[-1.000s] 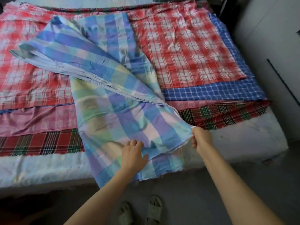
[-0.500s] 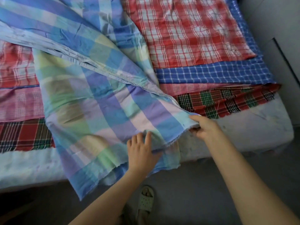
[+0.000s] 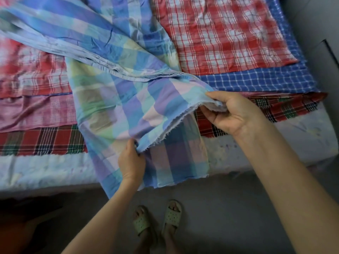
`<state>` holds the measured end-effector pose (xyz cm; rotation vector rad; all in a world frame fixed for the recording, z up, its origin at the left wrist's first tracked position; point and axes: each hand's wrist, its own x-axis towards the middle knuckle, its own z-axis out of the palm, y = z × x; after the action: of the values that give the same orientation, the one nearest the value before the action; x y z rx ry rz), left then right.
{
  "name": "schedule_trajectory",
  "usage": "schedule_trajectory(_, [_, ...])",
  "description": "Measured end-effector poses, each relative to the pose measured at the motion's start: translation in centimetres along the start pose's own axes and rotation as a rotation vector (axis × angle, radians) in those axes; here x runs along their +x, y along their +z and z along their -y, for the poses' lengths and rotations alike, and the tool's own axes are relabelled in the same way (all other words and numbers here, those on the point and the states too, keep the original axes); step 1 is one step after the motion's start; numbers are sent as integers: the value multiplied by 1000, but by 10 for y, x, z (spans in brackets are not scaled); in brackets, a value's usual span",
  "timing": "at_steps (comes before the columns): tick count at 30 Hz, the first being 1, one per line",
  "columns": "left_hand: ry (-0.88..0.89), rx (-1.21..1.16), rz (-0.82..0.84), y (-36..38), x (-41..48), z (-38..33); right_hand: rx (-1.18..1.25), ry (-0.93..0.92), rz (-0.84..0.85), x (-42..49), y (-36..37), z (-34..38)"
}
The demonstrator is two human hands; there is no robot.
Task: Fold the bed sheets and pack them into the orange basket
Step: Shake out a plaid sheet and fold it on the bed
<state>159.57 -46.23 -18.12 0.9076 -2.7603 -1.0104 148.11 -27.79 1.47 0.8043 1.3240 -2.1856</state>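
A pastel blue, green and lilac checked sheet (image 3: 117, 99) lies crumpled across the bed, and its near end hangs over the bed's front edge. My right hand (image 3: 233, 114) pinches the frayed corner of its upper layer, palm turned up and lifted off the bed. My left hand (image 3: 131, 160) grips the same frayed edge lower down, by the mattress front. Under it lie a red and white checked sheet (image 3: 225, 33), a blue checked sheet (image 3: 256, 81), a pink sheet (image 3: 36, 112) and a red and green tartan sheet (image 3: 42, 140). The orange basket is not in view.
The white mattress (image 3: 302, 136) runs across the frame, with grey floor (image 3: 220, 208) in front of it. My feet in pale green slippers (image 3: 157, 219) stand on that floor. A grey cabinet (image 3: 322, 33) rises at the right. Something dark orange (image 3: 16, 230) shows at the bottom left.
My right hand has turned palm up and raised the sheet's corner. My left hand went from lying flat on the cloth to gripping its frayed edge. The view has moved closer to the bed.
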Motion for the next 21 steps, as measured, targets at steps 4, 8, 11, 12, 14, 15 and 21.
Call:
schedule_trajectory(4, [-20, -41, -76, -52, 7, 27, -76, -103, 31, -15, 3, 13])
schedule_trajectory(8, [500, 217, -226, -129, 0, 76, -335, -152, -193, -11, -58, -18])
schedule_trajectory(11, [637, 478, -18, -142, -7, 127, -610, -41, -409, 20, -109, -86])
schedule_trajectory(12, [586, 554, 64, -136, -8, 140, -688, -29, -446, 32, -118, -106])
schedule_trajectory(14, [423, 617, 181, -121, -9, 155, -764, -24, -472, 49, -126, -137])
schedule_trajectory(15, [348, 618, 205, -113, -11, 159, -792, -30, -492, 56, -129, -146])
schedule_trajectory(21, [65, 491, 78, -95, -25, 171, -903, -106, -617, 79, -158, -152])
